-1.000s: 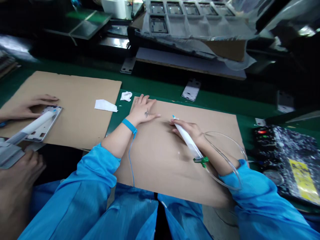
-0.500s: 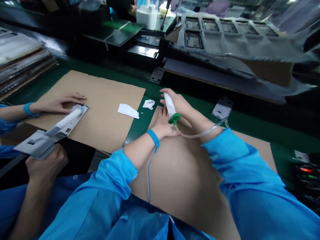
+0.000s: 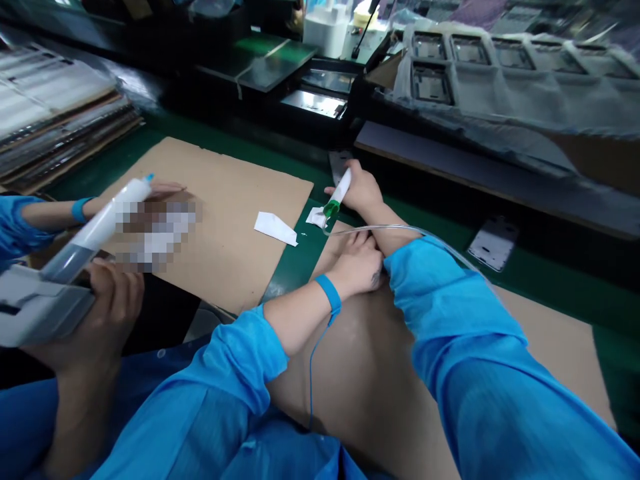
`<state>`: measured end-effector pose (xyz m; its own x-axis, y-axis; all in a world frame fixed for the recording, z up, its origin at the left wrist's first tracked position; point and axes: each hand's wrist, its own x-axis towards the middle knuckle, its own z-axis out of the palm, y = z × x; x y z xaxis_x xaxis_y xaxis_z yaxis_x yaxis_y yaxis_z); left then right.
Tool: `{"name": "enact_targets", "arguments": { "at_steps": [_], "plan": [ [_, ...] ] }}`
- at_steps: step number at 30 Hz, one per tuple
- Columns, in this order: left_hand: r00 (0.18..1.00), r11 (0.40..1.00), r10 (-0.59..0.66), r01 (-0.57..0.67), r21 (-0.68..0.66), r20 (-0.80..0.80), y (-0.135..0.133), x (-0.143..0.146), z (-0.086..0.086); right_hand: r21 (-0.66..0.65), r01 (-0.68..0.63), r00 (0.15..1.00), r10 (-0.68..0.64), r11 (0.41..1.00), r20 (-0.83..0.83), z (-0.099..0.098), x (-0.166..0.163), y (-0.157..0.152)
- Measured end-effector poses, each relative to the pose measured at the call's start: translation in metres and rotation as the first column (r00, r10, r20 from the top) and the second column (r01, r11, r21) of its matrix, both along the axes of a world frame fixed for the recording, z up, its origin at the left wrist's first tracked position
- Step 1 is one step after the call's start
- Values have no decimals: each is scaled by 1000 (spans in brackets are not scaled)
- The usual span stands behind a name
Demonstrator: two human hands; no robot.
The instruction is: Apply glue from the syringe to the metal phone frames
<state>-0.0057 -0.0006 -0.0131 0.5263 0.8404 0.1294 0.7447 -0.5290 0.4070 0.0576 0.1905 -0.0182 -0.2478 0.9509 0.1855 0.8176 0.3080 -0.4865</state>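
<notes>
Head view: you are at a green-matted bench, your forearms crossed over a cardboard sheet (image 3: 545, 347).

Right hand: wrapped closed around a white dispensing syringe (image 3: 341, 192), with its tip pointing away from you and its green collar (image 3: 330, 209) just below your fist.

Left hand: lies open on the cardboard beneath your right forearm, holding nothing that shows.

Handling: keep your grip on the barrel and leave slack in the clear air tube (image 3: 385, 229), which lies across your right forearm, so it doesn't drag on the syringe.

Nearby: a folded white paper (image 3: 275, 228) and a small white wipe (image 3: 314, 216) lie on the mat, close to the syringe.

Co-worker: to your left, a person's hands (image 3: 113, 307) work with another syringe (image 3: 95, 223).

Hard to see: a mosaic blur (image 3: 155, 230) hides what lies under that syringe. Your forearm covers your left fingertips, and the syringe tip is too small to read.
</notes>
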Motion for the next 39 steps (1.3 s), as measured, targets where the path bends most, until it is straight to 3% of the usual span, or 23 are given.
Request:
{"name": "enact_targets", "arguments": {
  "at_steps": [7, 11, 14, 17, 21, 26, 29, 33, 35, 39],
  "plan": [
    [993, 997, -68, 64, 46, 101, 11, -12, 9, 0, 64, 997, -64, 998, -35, 6, 42, -34],
    [954, 966, -260, 258, 30, 150, 9, -9, 8, 13, 127, 979, -124, 992, -163, 16, 80, -52],
    [917, 931, -360, 364, 7, 174, 8, -4, 5, 26, 146, 921, -127, 989, -367, 21, 124, -69],
    [935, 946, -320, 324, 3, 150, 11, -6, 1, 84, 143, 802, -65, 986, -594, 19, 175, -108],
    [991, 995, -99, 98, 18, 88, 20, -15, -8, 227, 67, 679, 122, 972, -724, 7, 222, -189],
    [999, 1000, 26, -26, -6, 40, 34, -25, -12, 308, -174, 785, 321, 935, -530, -3, 222, -268],
    [995, 995, 97, -96, -13, 38, 41, -32, -9, 341, -377, 819, 482, 861, -312, -2, 211, -279],
    [993, 994, 104, -101, -49, 62, 44, -37, -1, 416, -567, 733, 666, 711, -139, -4, 206, -270],
    [998, 996, 43, -39, -83, 37, 43, -37, 3, 414, -568, 747, 656, 712, -103, -8, 207, -265],
    [999, 987, -42, 43, -157, 11, 39, -36, 12, 431, -427, 863, 500, 795, -67, -15, 212, -260]
  ]
}}
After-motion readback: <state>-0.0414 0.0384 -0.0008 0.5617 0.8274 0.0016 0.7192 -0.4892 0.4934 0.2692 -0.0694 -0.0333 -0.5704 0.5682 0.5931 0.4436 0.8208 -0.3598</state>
